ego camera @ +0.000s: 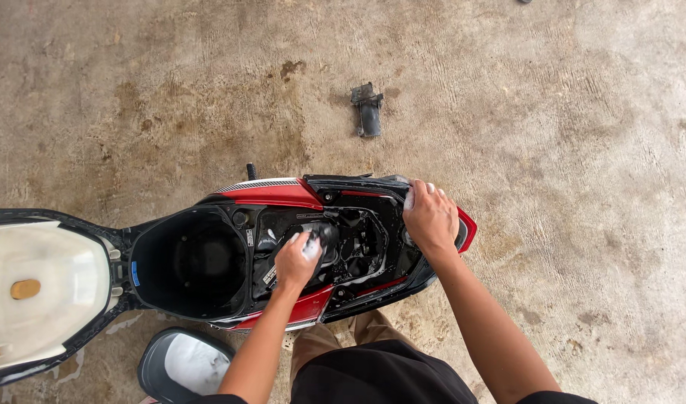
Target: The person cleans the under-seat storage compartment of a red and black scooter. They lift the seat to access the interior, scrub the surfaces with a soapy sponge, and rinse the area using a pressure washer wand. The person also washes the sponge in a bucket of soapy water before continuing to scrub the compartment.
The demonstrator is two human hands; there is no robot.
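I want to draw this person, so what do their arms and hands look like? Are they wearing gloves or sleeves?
No gloves and no long sleeves. Both forearms are bare from the elbow down, and the left hand and right hand are bare too. There is white soapy foam on the fingers of the left hand and on those of the right. No watch, ring or bracelet shows.

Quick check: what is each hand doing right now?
Left hand: closed on a soapy white wad, pressed into the scooter's open compartment.
Right hand: resting on the scooter's rear edge, fingers curled, holding nothing visible.
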